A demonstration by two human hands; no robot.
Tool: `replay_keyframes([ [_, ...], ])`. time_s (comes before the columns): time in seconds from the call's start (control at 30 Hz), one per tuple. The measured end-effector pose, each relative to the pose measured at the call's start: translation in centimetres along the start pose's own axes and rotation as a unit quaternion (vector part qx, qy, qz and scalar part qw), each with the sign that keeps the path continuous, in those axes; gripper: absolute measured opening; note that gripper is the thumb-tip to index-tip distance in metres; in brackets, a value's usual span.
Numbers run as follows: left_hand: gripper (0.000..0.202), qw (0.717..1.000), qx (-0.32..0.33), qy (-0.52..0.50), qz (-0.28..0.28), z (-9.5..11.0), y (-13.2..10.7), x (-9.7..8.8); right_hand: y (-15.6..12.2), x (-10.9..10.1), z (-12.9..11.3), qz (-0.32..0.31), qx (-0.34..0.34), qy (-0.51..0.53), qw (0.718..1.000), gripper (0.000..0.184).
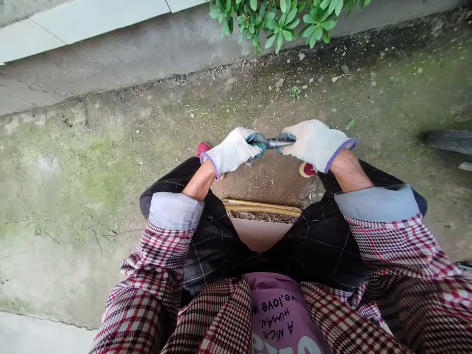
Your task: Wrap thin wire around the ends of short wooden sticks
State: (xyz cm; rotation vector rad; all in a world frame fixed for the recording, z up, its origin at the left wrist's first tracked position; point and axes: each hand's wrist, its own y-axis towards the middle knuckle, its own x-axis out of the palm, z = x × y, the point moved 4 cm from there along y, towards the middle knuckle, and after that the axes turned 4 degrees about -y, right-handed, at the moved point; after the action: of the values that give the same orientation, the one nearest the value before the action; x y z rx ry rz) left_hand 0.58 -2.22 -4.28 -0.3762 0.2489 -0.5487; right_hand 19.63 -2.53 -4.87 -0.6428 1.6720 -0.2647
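Observation:
In front of my knees, both gloved hands grip a short dark rod [274, 143] with what looks like thin silvery wire wound around it. My left hand [239, 147] is closed around its left end, fingers curled under the dark-coated palm of the white glove. Closed over the other end is my right hand [315, 143], in a matching glove with a purple cuff. Only the rod's middle shows between the hands; both ends are hidden in the gloves. It is held roughly level above the bare ground.
Yellow cane-like strips [263, 207] and a pale flat surface [258, 233] lie between my thighs. Ahead runs a low concrete ledge [129, 64] with a leafy green shrub [280, 22] over it. A blurred dark shape [452, 141] is at the right edge.

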Motion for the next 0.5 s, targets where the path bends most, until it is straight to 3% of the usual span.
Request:
replay_keyframes([
  [0.13,0.023,0.998,0.037,-0.04,0.032,0.3,0.4,-0.4,-0.5,-1.4,0.0,0.07,0.04,0.047,0.996,0.025],
  [0.33,0.014,0.984,0.076,-0.146,0.061,0.6,0.6,-0.8,-1.4,-2.9,-0.4,0.142,0.049,0.186,0.971,0.016],
  [0.4,0.01,0.982,0.077,-0.162,0.054,0.5,0.5,-0.7,-1.6,-3.0,-0.6,0.148,0.052,0.274,0.949,0.013],
  [0.5,0.005,0.987,0.081,-0.13,0.048,0.5,0.4,-0.7,-2.1,-2.6,-1.1,0.11,0.038,0.442,0.889,0.018],
])
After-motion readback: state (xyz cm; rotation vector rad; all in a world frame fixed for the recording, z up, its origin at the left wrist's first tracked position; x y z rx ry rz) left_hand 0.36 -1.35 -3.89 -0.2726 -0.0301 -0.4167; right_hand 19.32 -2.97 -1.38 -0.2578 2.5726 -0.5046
